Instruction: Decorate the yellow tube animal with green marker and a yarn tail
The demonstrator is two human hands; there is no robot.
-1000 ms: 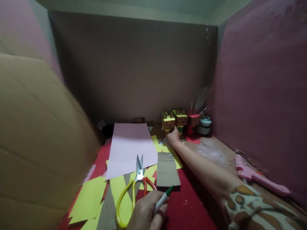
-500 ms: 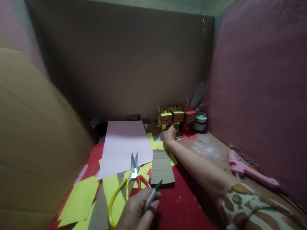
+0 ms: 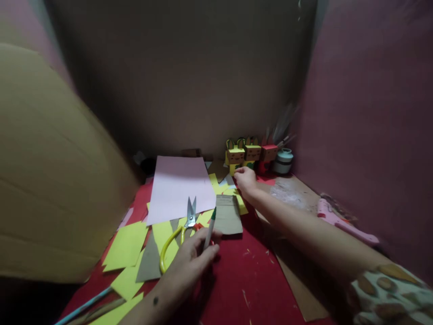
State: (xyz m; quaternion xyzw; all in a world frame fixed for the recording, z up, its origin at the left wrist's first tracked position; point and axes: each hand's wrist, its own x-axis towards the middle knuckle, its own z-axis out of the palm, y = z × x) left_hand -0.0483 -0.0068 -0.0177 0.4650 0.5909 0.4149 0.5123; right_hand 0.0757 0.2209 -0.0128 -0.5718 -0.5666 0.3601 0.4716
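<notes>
My left hand holds a white marker with a green tip pointing up and away. Beside and partly behind that hand lie scissors with yellow and red handles, blades slightly apart. My right hand is stretched to the back, its fingers pinched at the base of a yellow paper figure with a brown face. What the pinch holds, if anything, is hidden. A second yellow figure and a red figure stand alongside. A grey-brown cardboard piece lies between my hands.
A large pale pink sheet and several yellow paper pieces cover the red surface. A pink glue gun lies right, a blue-lidded jar at the back. Cardboard rises on the left, walls behind and right.
The view has tilted and shifted. My right hand has drawn slightly away from the figures' fronts, its fingers now pinched. The marker has turned more upright in my left hand.
</notes>
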